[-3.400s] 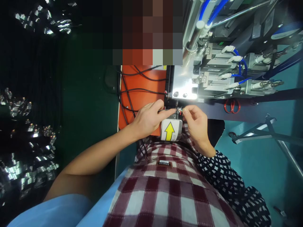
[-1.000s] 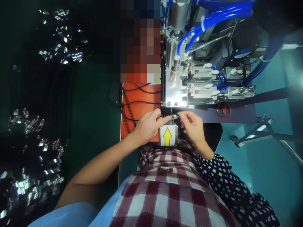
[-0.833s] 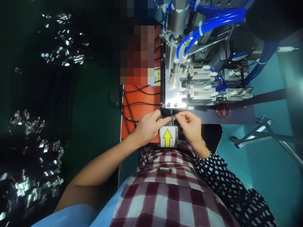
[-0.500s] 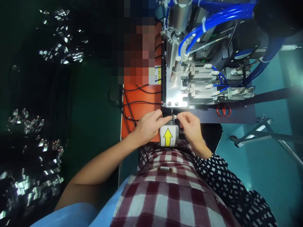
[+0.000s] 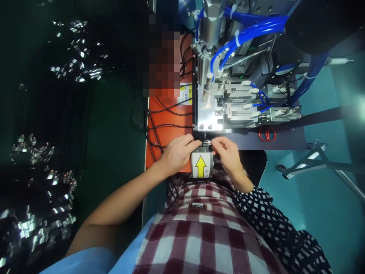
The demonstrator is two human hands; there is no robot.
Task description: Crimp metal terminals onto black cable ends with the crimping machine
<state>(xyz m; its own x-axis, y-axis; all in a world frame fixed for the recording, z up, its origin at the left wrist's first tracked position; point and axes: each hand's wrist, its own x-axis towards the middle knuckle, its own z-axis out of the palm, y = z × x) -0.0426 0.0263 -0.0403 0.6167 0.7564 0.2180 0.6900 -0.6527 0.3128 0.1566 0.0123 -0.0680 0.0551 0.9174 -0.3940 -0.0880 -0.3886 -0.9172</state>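
Note:
My left hand [image 5: 177, 153] rests over the orange surface with its fingers closed. A thin black cable [image 5: 159, 146] runs into it from the left. The index finger points right, its tip at a small black fixture [image 5: 203, 148] below the machine's silver plate [image 5: 207, 114]. Just across from it, the thumb and index finger of my right hand [image 5: 228, 155] pinch a small shiny metal piece [image 5: 209, 142] at the fixture's right side. Its exact kind is too small to tell. Under the fixture is a rounded cover [image 5: 202, 166] bearing a yellow arrow.
Pneumatic cylinders with blue hoses [image 5: 256, 26] stand ahead. Red-handled scissors [image 5: 267, 134] lie at right on the dark tabletop. More black cables cross the orange surface [image 5: 171, 133]. Bundles of cables with shiny metal ends [image 5: 31, 228] hang at left. A wheeled metal stand leg [image 5: 302, 160] is at right.
The view has shifted slightly. My left fingertip has drawn back a little to the left, widening the gap to my right fingertips, which stay at the small metal piece.

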